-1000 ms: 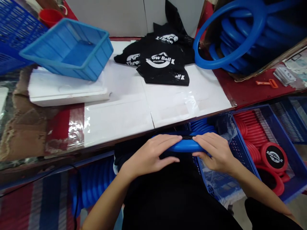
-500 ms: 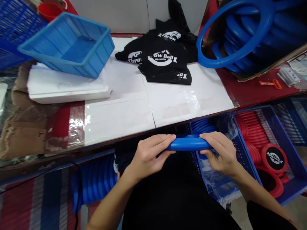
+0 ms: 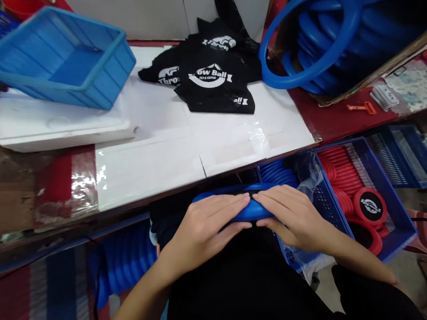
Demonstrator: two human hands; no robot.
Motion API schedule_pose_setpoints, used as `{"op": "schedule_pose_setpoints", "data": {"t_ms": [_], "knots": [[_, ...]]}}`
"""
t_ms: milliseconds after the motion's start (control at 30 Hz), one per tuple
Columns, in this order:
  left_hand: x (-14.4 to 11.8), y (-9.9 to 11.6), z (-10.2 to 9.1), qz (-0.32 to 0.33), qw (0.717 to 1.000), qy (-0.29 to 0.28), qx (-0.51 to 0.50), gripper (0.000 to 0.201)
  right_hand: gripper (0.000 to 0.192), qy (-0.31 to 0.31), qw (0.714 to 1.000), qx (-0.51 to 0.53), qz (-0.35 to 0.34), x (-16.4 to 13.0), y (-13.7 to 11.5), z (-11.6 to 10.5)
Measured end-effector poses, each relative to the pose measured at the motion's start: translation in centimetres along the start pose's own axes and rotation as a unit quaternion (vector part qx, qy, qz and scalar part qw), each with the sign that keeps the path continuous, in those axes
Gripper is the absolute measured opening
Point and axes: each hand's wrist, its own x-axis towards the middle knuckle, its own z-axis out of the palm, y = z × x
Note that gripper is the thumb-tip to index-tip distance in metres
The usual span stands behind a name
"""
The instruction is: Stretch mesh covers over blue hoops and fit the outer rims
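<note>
A blue plastic ring (image 3: 248,215) is held in front of my lap, just below the table's front edge. My left hand (image 3: 210,222) grips its near side, fingers on top and thumb beneath. Close beside it my right hand (image 3: 293,218) grips the same ring the same way, the fingertips of both hands nearly meeting. A bit of black material shows inside the ring between the fingertips. Several black printed fabric pieces (image 3: 213,80) lie piled at the back of the table.
A light-blue bin (image 3: 100,84) rests on a white foam block (image 3: 66,133) at left. Blue rings (image 3: 320,44) fill a carton at back right. Below right, a blue crate (image 3: 400,222) holds red rings and red discs. More blue rings (image 3: 126,258) hang below left.
My hands have moved closer together on the ring. The ring has tilted, so its far rim and some black inside now show. The view has shifted to the right.
</note>
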Motion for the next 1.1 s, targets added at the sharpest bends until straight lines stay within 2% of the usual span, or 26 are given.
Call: {"op": "schedule_pose_setpoints", "data": {"t_ms": [367,500,600,667,833,1100], "knots": [[-0.5,1.0,1.8,-0.008,0.994,0.095,0.050,0.028,0.025,0.090,0.996,0.001,0.024,-0.1,-0.9,1.9],[-0.4,0.4,0.9,-0.008,0.998,0.056,0.030,0.031,0.027,0.075,0.997,0.008,0.016,-0.1,-0.5,1.7],[-0.7,-0.9,-0.3,-0.010,1.000,0.004,-0.012,0.040,0.029,0.060,0.998,0.031,0.005,-0.5,0.5,0.9],[-1.2,-2.0,-1.0,-0.028,0.999,-0.008,-0.038,0.045,0.030,0.054,0.997,0.048,0.011,-1.0,1.4,0.4],[-2.8,-3.8,-1.7,-0.077,0.995,0.022,-0.056,0.049,0.032,0.051,0.994,0.088,0.029,-2.0,3.1,-0.2],[-2.8,-3.1,-1.0,-0.052,0.997,0.049,-0.042,0.052,0.038,0.030,0.997,0.067,0.037,-1.5,3.2,-0.5]]}}
